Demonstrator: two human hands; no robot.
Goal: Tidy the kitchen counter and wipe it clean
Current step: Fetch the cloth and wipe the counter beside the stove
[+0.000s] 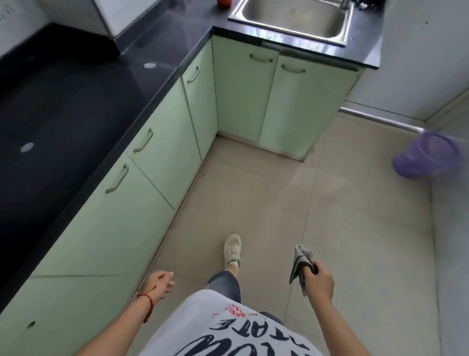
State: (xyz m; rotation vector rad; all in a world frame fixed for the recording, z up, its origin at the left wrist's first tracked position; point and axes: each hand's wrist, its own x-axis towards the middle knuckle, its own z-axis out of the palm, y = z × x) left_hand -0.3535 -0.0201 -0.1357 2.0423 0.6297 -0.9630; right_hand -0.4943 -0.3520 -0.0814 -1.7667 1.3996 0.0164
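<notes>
Head view, the only one. Person stands on the tiled floor (355, 228) in the corner of an L-shaped kitchen. Right hand (320, 280) closed around a grey cloth (300, 264); the cloth hangs loose below and above the fist, well apart from the dark surface (76, 101). Left hand (160, 283) carries nothing, fingers loosely curled, near the green cabinets (157, 157).

Risks, as I judge them: cloth is bunched, so a first pass may smear rather than lift; a loose end could slip from the hand. Two pale spots (27, 147) on the surface look like residue or reflections, easy to skip. A red item (224, 2) by the sink (291, 19) could be knocked in if the wipe runs that far.

Hard to make out: red item cut off at the top edge, identity unclear. Tap end of the sink cropped. Far left of the surface is dark and featureless. Purple basket (429, 155) at right is blurred. One foot hidden under the shirt.
</notes>
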